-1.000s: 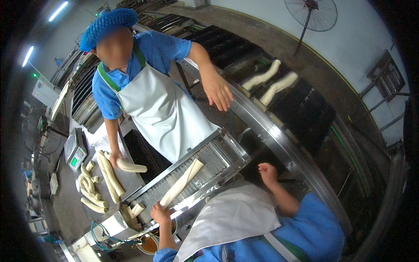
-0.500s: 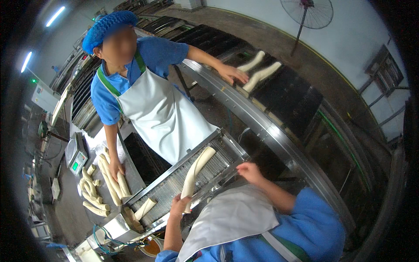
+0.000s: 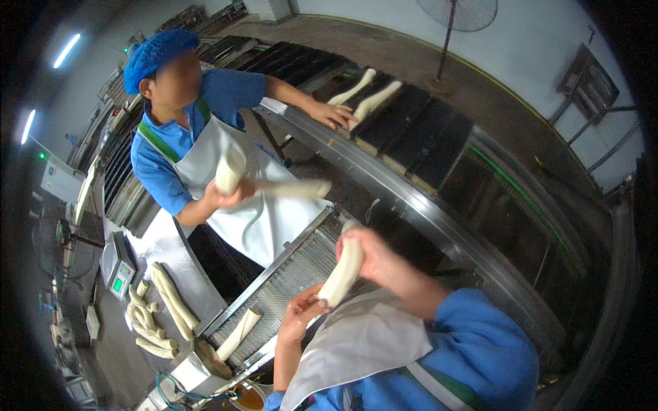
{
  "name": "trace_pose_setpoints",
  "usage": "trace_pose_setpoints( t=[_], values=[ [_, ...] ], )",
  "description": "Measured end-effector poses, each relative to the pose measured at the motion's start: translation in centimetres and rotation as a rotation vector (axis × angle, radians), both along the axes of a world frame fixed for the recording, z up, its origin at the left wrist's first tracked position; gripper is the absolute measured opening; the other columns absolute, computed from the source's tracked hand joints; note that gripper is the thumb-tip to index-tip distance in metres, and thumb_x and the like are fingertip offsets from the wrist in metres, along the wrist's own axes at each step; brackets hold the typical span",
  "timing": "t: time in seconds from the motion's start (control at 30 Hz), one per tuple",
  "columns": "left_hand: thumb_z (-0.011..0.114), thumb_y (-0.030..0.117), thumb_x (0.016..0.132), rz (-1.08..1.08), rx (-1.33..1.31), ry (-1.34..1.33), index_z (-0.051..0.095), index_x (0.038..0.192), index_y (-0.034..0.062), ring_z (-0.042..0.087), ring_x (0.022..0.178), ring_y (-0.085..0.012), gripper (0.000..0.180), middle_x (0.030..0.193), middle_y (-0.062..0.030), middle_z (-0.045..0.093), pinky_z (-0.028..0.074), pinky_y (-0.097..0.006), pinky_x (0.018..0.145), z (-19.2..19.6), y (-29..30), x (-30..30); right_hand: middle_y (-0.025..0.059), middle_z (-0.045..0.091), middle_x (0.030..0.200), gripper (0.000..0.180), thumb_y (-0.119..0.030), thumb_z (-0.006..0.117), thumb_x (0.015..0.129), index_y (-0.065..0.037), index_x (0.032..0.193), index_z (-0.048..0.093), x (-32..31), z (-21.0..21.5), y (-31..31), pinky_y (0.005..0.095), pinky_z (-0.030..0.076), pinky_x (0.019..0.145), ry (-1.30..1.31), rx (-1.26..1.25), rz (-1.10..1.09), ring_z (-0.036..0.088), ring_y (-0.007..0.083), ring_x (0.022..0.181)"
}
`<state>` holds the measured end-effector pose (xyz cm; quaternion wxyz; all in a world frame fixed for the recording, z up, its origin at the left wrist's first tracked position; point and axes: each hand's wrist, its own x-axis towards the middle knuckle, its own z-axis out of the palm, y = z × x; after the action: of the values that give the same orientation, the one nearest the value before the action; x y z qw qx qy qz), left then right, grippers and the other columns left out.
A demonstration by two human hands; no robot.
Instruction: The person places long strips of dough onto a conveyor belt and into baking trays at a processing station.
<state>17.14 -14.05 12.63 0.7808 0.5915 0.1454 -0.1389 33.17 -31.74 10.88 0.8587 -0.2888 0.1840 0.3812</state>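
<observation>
A thick pale dough roll [image 3: 345, 272] is held slanting over the near side of the mesh conveyor, in front of my apron. My left hand [image 3: 301, 313] is closed around its lower end. Near the upper end, my right hand [image 3: 368, 252] wraps round the roll, its fingers partly blurred. Another dough piece [image 3: 239, 333] lies on the mesh conveyor [image 3: 284, 274] by its lower end. Opposite me, a co-worker's raised hand grips blurred dough rolls [image 3: 231, 171]; their other hand touches a dough roll [image 3: 373, 103] on the black pans.
Black baking pans [image 3: 411, 130] line a steel rail [image 3: 404, 198] at the far right. On the left, a steel table [image 3: 199, 264] carries long dough strips [image 3: 171, 301], shorter dough pieces [image 3: 142, 315] and a digital scale [image 3: 118, 267]. A bowl [image 3: 250, 396] is below the conveyor's end.
My right hand has come in from the right and taken hold of the dough roll, which my left hand held alone before. The co-worker has lifted dough rolls off the table.
</observation>
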Motion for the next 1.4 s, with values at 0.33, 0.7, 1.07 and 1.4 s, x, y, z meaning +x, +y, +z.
trace_pose_setpoints(
  t=[0.33,0.7,1.07,1.4],
  values=[
    [0.061,0.004,0.090,0.323,0.023,0.150,0.053,0.130,-0.0013,0.063,0.104,-0.0205,0.041,0.111,-0.0108,0.066,0.050,-0.033,0.090,-2.7,1.6,-3.2,0.0114,0.058,0.078,0.024,-0.012,0.064,0.080,0.002,0.096,0.053,13.3,10.4,-9.9,0.0366,0.054,0.059,-0.512,-0.285,-0.627,0.061,0.0223,0.064],
    [0.061,0.015,0.093,0.531,-0.050,0.245,0.054,0.131,0.0066,0.062,0.099,-0.0128,0.039,0.116,-0.0055,0.066,0.046,-0.025,0.084,-5.6,1.7,-5.8,0.0173,0.060,0.106,0.051,-0.020,0.067,0.085,-0.005,0.128,0.045,20.9,-6.1,-14.5,0.0338,0.055,0.056,0.087,-0.649,-0.846,0.066,0.0314,0.084],
    [0.062,0.011,0.091,0.584,-0.078,0.274,0.055,0.130,0.0058,0.062,0.101,-0.0139,0.039,0.114,-0.0048,0.065,0.047,-0.025,0.084,-5.9,0.9,-5.2,0.0116,0.053,0.092,0.045,-0.036,0.060,0.092,-0.005,0.119,0.044,21.5,-7.5,-19.2,0.0244,0.046,0.045,0.103,-0.224,-0.765,0.054,0.0191,0.058],
    [0.063,0.013,0.090,0.577,-0.061,0.284,0.056,0.128,0.0076,0.061,0.101,-0.0147,0.039,0.114,-0.0035,0.065,0.045,-0.027,0.087,-6.1,0.8,-4.8,0.0131,0.049,0.127,0.062,-0.043,0.062,0.089,-0.004,0.135,0.044,28.3,-6.1,-19.6,0.0449,0.041,0.094,-0.010,-0.570,-0.799,0.053,0.0281,0.112]
  ],
)
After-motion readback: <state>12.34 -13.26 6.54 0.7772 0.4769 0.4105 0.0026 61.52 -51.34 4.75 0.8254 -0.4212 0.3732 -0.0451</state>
